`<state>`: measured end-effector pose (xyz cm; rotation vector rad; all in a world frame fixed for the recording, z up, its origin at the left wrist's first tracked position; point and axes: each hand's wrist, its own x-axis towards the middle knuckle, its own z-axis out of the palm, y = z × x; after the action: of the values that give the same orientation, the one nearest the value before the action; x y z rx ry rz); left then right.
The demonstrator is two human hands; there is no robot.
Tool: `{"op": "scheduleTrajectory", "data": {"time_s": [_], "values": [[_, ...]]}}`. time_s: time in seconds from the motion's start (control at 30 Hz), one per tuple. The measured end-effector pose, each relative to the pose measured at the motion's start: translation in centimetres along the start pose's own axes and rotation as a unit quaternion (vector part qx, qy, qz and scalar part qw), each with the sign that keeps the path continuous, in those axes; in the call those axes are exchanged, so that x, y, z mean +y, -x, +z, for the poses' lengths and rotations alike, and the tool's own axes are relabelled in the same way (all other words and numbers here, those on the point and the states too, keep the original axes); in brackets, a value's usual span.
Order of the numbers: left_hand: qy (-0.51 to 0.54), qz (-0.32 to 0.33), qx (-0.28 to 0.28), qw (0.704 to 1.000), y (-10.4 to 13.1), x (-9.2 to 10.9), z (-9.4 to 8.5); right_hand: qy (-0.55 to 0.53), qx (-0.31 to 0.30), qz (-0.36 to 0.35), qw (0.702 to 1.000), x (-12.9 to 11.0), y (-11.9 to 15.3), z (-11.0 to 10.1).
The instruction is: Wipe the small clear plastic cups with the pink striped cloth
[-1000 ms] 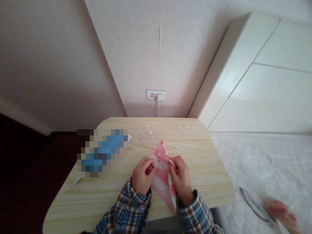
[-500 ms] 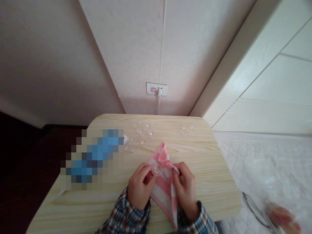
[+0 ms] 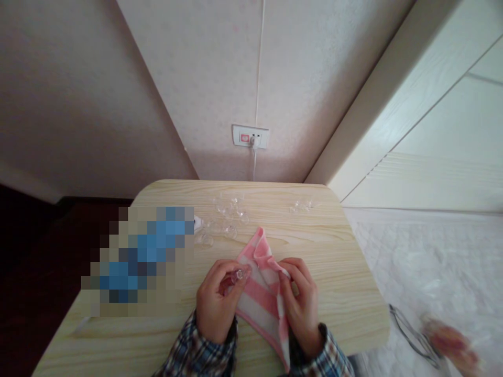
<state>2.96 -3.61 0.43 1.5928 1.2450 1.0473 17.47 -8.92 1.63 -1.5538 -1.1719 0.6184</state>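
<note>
My left hand (image 3: 218, 298) pinches a small clear plastic piece (image 3: 239, 274) between thumb and fingers, at the left side of a cloth. The pink and white striped cloth (image 3: 261, 298) hangs folded between my hands, its tip pointing toward the wall. My right hand (image 3: 299, 301) grips the cloth's right edge, thumb against the fingers. Beyond the cloth, several clear plastic pieces (image 3: 230, 230) lie scattered on the wooden table (image 3: 334, 246). A smaller group of clear pieces (image 3: 304, 206) sits at the back right of the table.
A blurred-out blue object (image 3: 157, 246) lies on the table's left side. A wall socket (image 3: 250, 137) with a plug and white cable is behind the table. To the right are a white quilted surface (image 3: 393, 251), a dark cable (image 3: 412, 335) and a reddish packet (image 3: 451, 345).
My left hand has moved a little to the left with the clear piece, which is now turned differently. My right hand still holds the cloth. The view has shifted slightly.
</note>
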Motion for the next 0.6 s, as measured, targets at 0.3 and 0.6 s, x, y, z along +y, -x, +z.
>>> {"op": "scheduleTrajectory", "data": {"time_s": [0.3,0.6], "values": [[0.001,-0.011,-0.027,1.0,0.19,-0.1,0.11,0.003,0.002,0.008,1.0,-0.16,-0.02,-0.1],[-0.034,0.032,0.0,0.999,0.52,0.54,0.15,0.022,-0.015,0.002,1.0,-0.02,0.49,-0.07]]}}
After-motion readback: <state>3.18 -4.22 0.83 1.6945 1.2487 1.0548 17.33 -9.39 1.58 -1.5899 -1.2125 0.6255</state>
